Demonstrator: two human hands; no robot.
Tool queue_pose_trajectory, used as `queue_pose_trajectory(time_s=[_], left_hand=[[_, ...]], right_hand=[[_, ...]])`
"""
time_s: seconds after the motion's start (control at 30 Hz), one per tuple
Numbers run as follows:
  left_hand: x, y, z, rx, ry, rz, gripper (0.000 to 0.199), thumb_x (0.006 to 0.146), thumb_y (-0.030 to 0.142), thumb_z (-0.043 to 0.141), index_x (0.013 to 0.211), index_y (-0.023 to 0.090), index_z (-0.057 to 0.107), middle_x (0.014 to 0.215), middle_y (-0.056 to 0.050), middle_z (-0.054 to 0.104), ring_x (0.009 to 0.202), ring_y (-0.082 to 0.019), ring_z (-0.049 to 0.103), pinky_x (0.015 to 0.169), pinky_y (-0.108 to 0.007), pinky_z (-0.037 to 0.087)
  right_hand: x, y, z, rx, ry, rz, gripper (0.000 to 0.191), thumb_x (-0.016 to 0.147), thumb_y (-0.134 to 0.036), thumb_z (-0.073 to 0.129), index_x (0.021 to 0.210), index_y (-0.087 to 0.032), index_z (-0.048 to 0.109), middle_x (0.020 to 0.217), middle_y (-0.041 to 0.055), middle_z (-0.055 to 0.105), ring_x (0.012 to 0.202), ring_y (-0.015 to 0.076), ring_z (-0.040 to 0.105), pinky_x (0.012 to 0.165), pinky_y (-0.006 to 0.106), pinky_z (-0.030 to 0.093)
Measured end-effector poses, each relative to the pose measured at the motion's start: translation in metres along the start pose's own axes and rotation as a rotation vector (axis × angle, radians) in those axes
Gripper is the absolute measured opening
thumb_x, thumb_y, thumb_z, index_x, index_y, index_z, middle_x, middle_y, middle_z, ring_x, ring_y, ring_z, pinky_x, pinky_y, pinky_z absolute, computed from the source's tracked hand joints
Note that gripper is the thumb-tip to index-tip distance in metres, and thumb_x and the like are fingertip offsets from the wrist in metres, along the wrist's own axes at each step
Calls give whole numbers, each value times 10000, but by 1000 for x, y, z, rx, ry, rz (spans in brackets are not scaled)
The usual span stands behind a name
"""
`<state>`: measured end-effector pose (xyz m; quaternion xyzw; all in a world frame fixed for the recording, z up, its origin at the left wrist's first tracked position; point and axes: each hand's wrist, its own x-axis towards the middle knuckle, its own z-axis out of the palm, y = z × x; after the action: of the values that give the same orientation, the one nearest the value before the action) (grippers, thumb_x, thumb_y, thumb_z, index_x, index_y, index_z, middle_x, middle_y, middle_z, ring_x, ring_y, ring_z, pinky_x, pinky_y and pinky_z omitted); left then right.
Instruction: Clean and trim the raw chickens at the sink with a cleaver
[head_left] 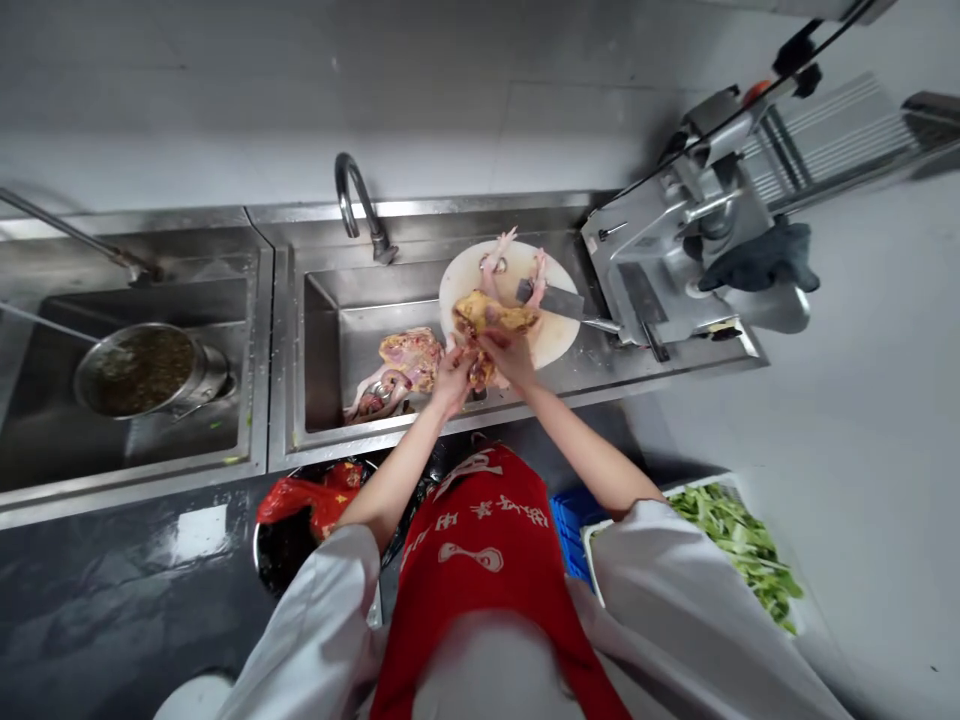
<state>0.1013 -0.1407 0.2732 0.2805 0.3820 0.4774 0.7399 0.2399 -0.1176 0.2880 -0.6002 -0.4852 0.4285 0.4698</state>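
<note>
A raw poultry carcass (491, 313) with yellow skin lies over the front left of a round white cutting board (556, 345); two pale feet stretch toward the back. My right hand (510, 358) is closed on the carcass's near side. Beside it, my left hand (452, 380) has its fingers pinched at the carcass's dark reddish lower part. A cleaver (555, 300) rests on the board right of the carcass, its handle toward the right. More raw poultry (412, 358) sits in the sink basin left of my left hand.
A faucet (364, 205) rises behind the sink (322, 350). At left, a pot of liquid (139, 370) stands in another basin. A slicing machine (712, 220) occupies the right counter. Below are a bin with a red bag (311, 500), a blue crate (574, 530) and cut greens (739, 545).
</note>
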Motion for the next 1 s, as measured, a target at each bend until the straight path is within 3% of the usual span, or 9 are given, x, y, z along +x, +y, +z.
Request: queue_pose_trajectory(time_s=[0.13, 0.23, 0.3, 0.43, 0.5, 0.6, 0.7, 0.87, 1.0], left_hand=[[3, -48, 52, 320, -41, 49, 249, 837, 371, 786, 967, 183, 688, 698, 17, 664, 456, -92, 520, 417, -217, 388], [24, -96, 95, 673, -158, 118, 106, 863, 253, 719, 942, 192, 756, 889, -51, 765, 671, -164, 663, 620, -296, 547], [52, -128, 121, 897, -169, 152, 106, 870, 181, 679, 909, 197, 777, 932, -78, 776, 814, -220, 702, 784, -361, 584], [116, -173, 144, 1200, 96, 265, 231, 903, 98, 595, 1006, 176, 786, 1086, -159, 726, 1028, -295, 677, 966, -439, 543], [137, -185, 139, 1276, 208, 296, 263, 918, 99, 586, 1087, 172, 774, 1158, -180, 684, 1108, -318, 643, 1030, -470, 503], [140, -195, 121, 1328, 211, 314, 317, 956, 186, 598, 1246, 169, 725, 1250, -196, 632, 1211, -340, 594, 1111, -509, 452], [121, -202, 105, 1300, 245, 381, 382, 1013, 280, 545, 1360, 167, 658, 1333, -198, 589, 1291, -321, 557, 1174, -493, 419], [103, -213, 97, 1264, 380, 363, 307, 1038, 367, 518, 1210, 195, 705, 1273, -174, 621, 1305, -319, 545, 1199, -492, 391], [117, -211, 106, 1196, 352, 385, 298, 1054, 362, 476, 1168, 204, 701, 1267, -167, 646, 1289, -313, 557, 1190, -507, 388]], right_hand=[[33, 41, -134, -423, 213, -52, 338, 888, -325, 570, 1068, -116, 766, 1079, 162, 777, 976, 257, 708, 932, 394, 547], [64, 77, -217, -992, 100, 130, 510, 880, -244, 608, 1372, -120, 658, 1350, 247, 654, 1225, 353, 611, 1027, 489, 474], [85, 97, -247, -1250, -32, 180, 617, 897, -243, 622, 1504, -164, 540, 1467, 259, 549, 1332, 404, 518, 1059, 534, 423], [122, 119, -260, -1374, -311, 83, 536, 986, -189, 482, 1521, -166, 465, 1427, 253, 552, 1309, 370, 519, 1063, 502, 394], [138, 123, -260, -1333, -403, 52, 502, 1004, -144, 416, 1505, -135, 453, 1360, 254, 599, 1249, 334, 573, 1039, 460, 418], [145, 125, -268, -1271, -466, 35, 518, 1010, -151, 432, 1527, -135, 404, 1292, 239, 658, 1129, 316, 662, 962, 422, 475], [123, 120, -287, -1290, -423, 16, 481, 1044, -214, 431, 1521, -155, 411, 1252, 221, 697, 1058, 327, 719, 905, 417, 511], [51, 99, -319, -1351, -411, 111, 406, 1123, -298, 255, 1261, -92, 576, 992, 216, 764, 936, 311, 772, 796, 362, 528], [4, 87, -312, -1292, -519, 192, 392, 1127, -280, 238, 1213, -95, 573, 927, 193, 776, 886, 296, 786, 719, 325, 522]])
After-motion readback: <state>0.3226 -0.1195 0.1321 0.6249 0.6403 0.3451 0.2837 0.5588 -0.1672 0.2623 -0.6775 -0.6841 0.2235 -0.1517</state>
